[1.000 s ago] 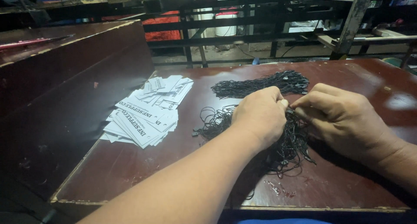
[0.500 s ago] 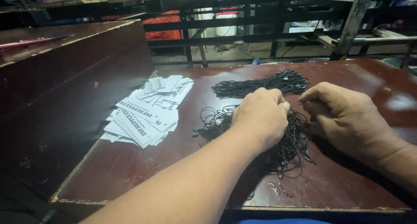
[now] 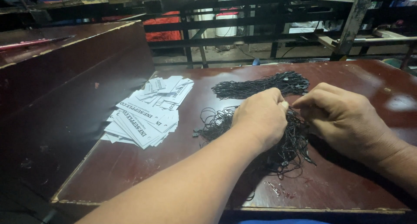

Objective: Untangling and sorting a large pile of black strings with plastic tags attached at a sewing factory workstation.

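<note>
1. Landmark: the loose tangle of black string loops (image 3: 284, 148) lies on the dark red counter (image 3: 173, 172), toward its near edge and right of centre. All places below are given from this tangle.

2. Left hand (image 3: 260, 117): rests on the tangle's upper left part, knuckles up, forearm running back to the near left. Its grip is closed, thumb and fingertips pinched together at the hand's far right corner. A strand appears to be held there, but the strand itself is too fine to confirm.

3. Right hand (image 3: 343, 117): lies over the tangle's right side, wrist off to the right. Its grip is likewise closed, fingertips drawn together and pointing left toward the left hand's pinch. What it clamps cannot be made out.

4. Governing relation: the two pinches meet fingertip to fingertip, almost touching, directly above the tangle's far edge. The tangle lies below and nearward of both grips; neither hand is clearly nearer to it, as both rest on it. The tangle has no clear long axis, with loops straying out left and toward the near edge.

5. Left of the tangle, well apart: a fanned heap of white printed paper tags (image 3: 145, 115), spreading from near to far.

6. Beyond the tangle, just past the fingertips: a neater bundle of black strings (image 3: 260, 86), long axis running left to right.

7. Farthest: dark metal racking (image 3: 269, 24) behind the counter.
</note>
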